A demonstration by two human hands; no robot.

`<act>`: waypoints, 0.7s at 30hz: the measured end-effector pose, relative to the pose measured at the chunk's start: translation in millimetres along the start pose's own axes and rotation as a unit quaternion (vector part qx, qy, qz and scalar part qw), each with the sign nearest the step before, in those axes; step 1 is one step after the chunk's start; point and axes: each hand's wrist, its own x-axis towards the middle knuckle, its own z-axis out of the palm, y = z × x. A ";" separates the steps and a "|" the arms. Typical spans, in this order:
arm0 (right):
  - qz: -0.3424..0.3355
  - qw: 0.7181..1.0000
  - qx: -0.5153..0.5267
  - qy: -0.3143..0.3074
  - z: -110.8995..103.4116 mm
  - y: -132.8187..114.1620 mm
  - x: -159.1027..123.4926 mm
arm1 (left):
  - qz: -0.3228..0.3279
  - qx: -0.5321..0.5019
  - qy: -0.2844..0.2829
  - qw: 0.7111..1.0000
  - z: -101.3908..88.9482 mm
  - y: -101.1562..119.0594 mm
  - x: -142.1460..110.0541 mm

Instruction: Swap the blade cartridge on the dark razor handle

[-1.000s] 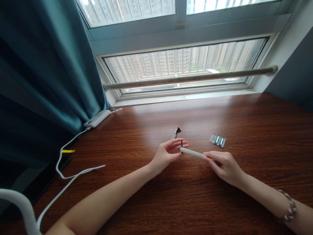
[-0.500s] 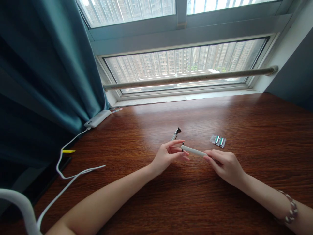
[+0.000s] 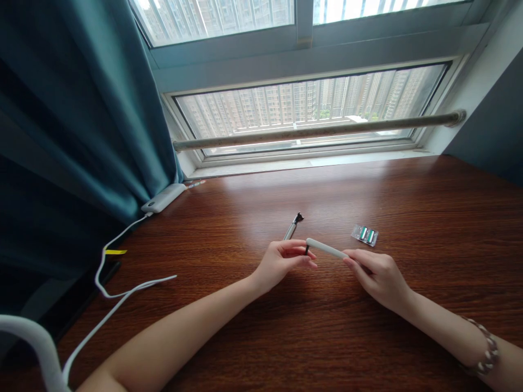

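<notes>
My right hand (image 3: 378, 275) pinches one end of a slim white rod (image 3: 326, 249), its kind unclear. The rod slants up to the left, and its rounded far end lies at a small, thin black piece (image 3: 307, 250). Between thumb and fingers, my left hand (image 3: 281, 260) holds this piece; whether the rod and piece are joined I cannot tell. Just behind my left hand lies a silver razor handle (image 3: 291, 226) with a black end, its lower part hidden by the fingers. Beyond my right hand is a clear blister pack (image 3: 365, 235) holding two green-and-white razor cartridges.
On the brown wooden table (image 3: 253, 337), a white power bank (image 3: 164, 198) with a white cable (image 3: 116, 228) lies by the blue curtain (image 3: 122, 109). A yellow strip (image 3: 116, 252) is near the left edge. A metal rail (image 3: 318, 131) crosses the window behind.
The rod's left end has risen slightly and now covers the black piece's top. My left index finger has lowered a little. The other things stay where they were.
</notes>
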 end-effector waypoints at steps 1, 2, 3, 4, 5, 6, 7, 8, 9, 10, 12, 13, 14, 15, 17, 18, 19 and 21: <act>0.006 1.000 0.003 0.003 0.2 0.0 -0.2 | -0.002 0.002 0.000 1.000 -0.1 -0.1 0.1; 0.009 1.000 0.008 0.006 0.3 0.0 -0.3 | -0.004 0.005 0.002 1.000 -0.3 -0.5 0.2; 0.009 1.000 0.011 0.006 0.3 0.1 -0.3 | -0.003 0.006 0.004 1.000 -0.6 -0.9 0.3; 0.007 1.000 0.011 0.004 0.3 0.3 -0.3 | 0.000 0.006 0.008 1.000 -0.9 -1.6 0.5; 0.002 1.000 0.009 0.000 0.2 0.4 -0.2 | 0.003 0.004 0.012 1.000 -1.3 -2.3 0.6; -0.003 1.000 0.006 -0.002 0.1 0.5 0.0 | 0.006 0.001 0.015 1.000 -1.6 -3.0 0.8; -0.008 1.000 0.002 -0.003 -0.1 0.5 0.2 | 0.007 -0.002 0.017 1.000 -1.9 -3.6 1.0; -0.012 1.000 -0.002 -0.003 -0.2 0.3 0.5 | 0.007 -0.003 0.019 1.000 -2.2 -4.0 1.2; -0.017 1.000 -0.005 -0.003 -0.4 0.1 0.8 | 0.006 0.001 0.020 1.000 -2.5 -4.1 1.3; -0.024 1.000 -0.007 -0.004 -0.5 -0.3 1.0 | 0.005 0.009 0.022 1.000 -2.6 -4.0 1.5; -0.037 0.999 -0.010 -0.006 -0.8 -1.3 1.4 | 0.005 0.034 0.030 0.999 -2.9 -3.2 1.8; -0.042 0.999 -0.011 -0.007 -0.9 -1.8 1.5 | 0.009 0.045 0.034 0.998 -3.0 -2.7 2.0; -0.045 0.999 -0.012 -0.007 -0.9 -2.3 1.6 | 0.015 0.052 0.038 0.998 -3.2 -2.3 2.3; -0.045 0.999 -0.011 -0.007 -0.9 -2.7 1.6 | 0.024 0.054 0.041 0.997 -3.4 -2.0 2.6; -0.040 0.999 -0.009 -0.008 -0.8 -3.4 1.6 | 0.045 0.047 0.045 0.997 -4.0 -1.9 3.4; -0.036 0.999 -0.008 -0.007 -0.8 -3.6 1.6 | 0.053 0.041 0.046 0.997 -4.4 -2.1 3.8; -0.030 1.000 -0.007 -0.006 -0.8 -3.8 1.7 | 0.057 0.034 0.047 0.997 -4.8 -2.5 4.1; -0.018 1.000 -0.004 0.001 -0.9 -3.8 1.9 | 0.047 0.017 0.049 0.998 -5.4 -3.7 4.6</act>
